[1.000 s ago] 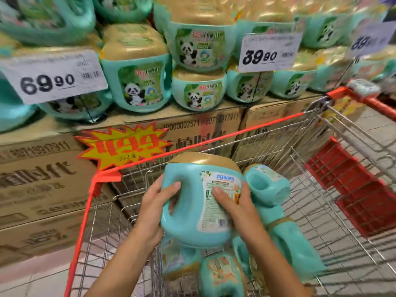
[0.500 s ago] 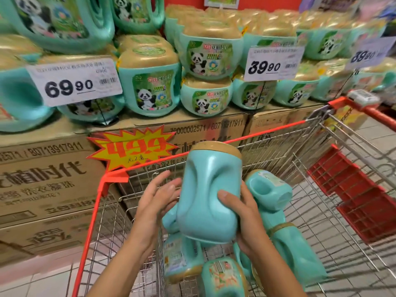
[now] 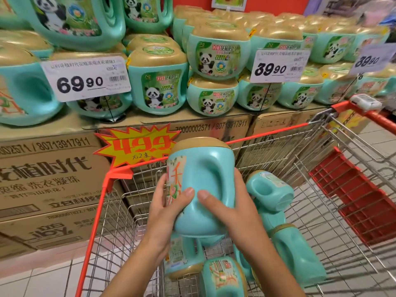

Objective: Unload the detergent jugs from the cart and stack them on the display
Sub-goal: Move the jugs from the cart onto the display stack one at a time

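From the head camera, both hands held one jug upright over the cart, near its far left corner and lower than the display. The jug was pale teal plastic with a dull gold cap on top; its moulded, hollowed handle faced the camera, and a label with red characters wrapped its left side. The left hand gripped that labelled side, thumb on the front, fingers curled behind. The right hand clasped the right side, its thumb beside the left thumb on the jug's lower front. Below and to the right, more jugs of the same kind lay tumbled in the cart at various angles, some with caps pointing near. Beyond the cart, the display carried rows of teal, gold-topped tubs and jugs with panda labels, standing on cartons. Price tags read 69.90 and 39.90, and a yellow starburst sign hung on the carton front.
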A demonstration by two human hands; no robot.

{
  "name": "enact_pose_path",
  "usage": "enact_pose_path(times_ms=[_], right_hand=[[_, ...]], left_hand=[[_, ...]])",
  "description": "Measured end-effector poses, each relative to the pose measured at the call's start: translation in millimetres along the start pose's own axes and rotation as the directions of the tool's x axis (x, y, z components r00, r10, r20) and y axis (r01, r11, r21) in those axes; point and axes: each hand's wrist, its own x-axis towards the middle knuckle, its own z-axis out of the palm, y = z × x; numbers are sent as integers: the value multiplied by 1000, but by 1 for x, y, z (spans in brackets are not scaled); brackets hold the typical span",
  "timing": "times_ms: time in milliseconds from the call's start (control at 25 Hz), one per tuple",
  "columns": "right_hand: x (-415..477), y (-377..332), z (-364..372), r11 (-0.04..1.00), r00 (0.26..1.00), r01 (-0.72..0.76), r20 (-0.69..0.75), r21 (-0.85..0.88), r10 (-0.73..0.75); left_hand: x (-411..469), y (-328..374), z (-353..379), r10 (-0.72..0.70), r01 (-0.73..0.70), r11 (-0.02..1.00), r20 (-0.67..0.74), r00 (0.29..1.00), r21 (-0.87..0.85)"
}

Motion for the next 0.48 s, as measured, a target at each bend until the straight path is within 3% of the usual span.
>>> enact_pose_path(times_ms=[40, 120, 200, 360, 480], right_hand=[[0, 2, 6, 1000, 999, -6, -54, -4, 6], [5, 6, 8, 985, 989, -40, -135, 167, 63], [9, 7, 6, 933, 986, -97, -93, 347, 137], [11, 10, 21, 834, 971, -238, 93, 498, 222], [9, 8, 47, 880, 963, -265, 146, 395, 225]], left_hand=[[-2, 4, -5, 50, -50, 998, -15, 999, 45], [-7, 12, -21, 132, -127, 981, -23, 991, 149], [-12, 24, -37, 174, -160, 966, -53, 983, 204], [-22, 35, -62, 65, -65, 998, 17, 998, -1], [-43, 37, -79, 55, -63, 992, -72, 996, -109]])
